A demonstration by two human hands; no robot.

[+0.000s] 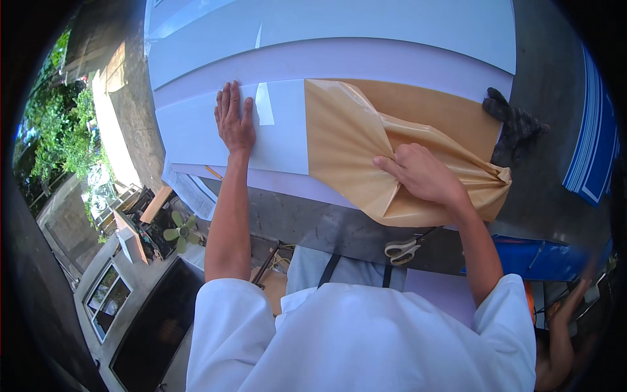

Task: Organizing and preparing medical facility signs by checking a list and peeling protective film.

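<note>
My left hand [234, 121] lies flat on the white part of a long panel [281, 145], fingers spread and pointing away from me. Beside its thumb is a small pale slanted patch on that surface. My right hand [423, 173] is closed around a bunched fold of glossy brown film [339, 130]. Creases fan out from the fist, and the loose film bulges over the panel's near edge. Under the far part of the film runs a flat brown surface [437, 108]. A dark glove [513, 124] sits at the panel's right end.
Scissors [401, 251] with pale handles lie at the table's near edge. Wide pale sheets [392, 26] are layered beyond the panel. Blue stacked panels [591, 137] stand at right. A green-bladed fan [181, 232] is at lower left; another person's arm [562, 326] shows at lower right.
</note>
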